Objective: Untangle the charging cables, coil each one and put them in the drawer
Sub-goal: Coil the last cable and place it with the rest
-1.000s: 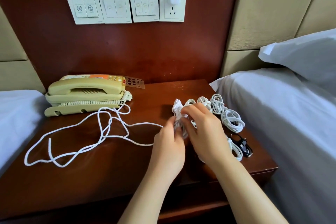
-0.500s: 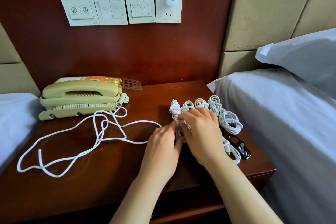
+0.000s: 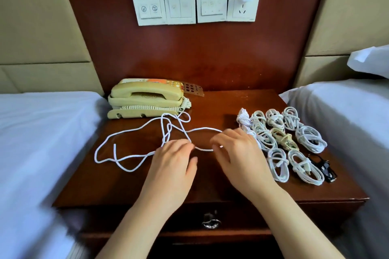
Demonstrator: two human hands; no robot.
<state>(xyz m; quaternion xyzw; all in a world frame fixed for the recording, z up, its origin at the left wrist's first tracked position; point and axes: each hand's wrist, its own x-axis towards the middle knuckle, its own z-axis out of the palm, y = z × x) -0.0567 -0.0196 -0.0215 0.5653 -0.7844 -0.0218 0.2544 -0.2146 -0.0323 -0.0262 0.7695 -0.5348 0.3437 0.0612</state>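
The loose cable (image 3: 203,128) sprawls over the left half and middle of the worktop (image 3: 242,187). It crosses itself in a slack tangle just in front of the telephone (image 3: 145,99), at the back left.

The left hand (image 3: 174,162) lies over one strand with its fingers (image 3: 183,147) close together and tips down; blur hides whether they pinch it. The right hand (image 3: 237,153) curls its fingers (image 3: 217,143) over the nearby strand and appears to pinch it.

The main risk, as I judge it, is drawing the two hands apart before the crossing is eased open, which would cinch the tangle into a knot. The far loop also lies against the telephone's curly cord (image 3: 151,108), so a tug could snag it or drag the handset.

The coiled cables (image 3: 273,132) sit in rows by the right edge, just beside the right hand, with a black cable (image 3: 324,169) towards the front right corner. A careless sweep of that wrist could loosen them or push some off towards the bed (image 3: 347,122).

The drawer (image 3: 242,212) below the front edge is closed.
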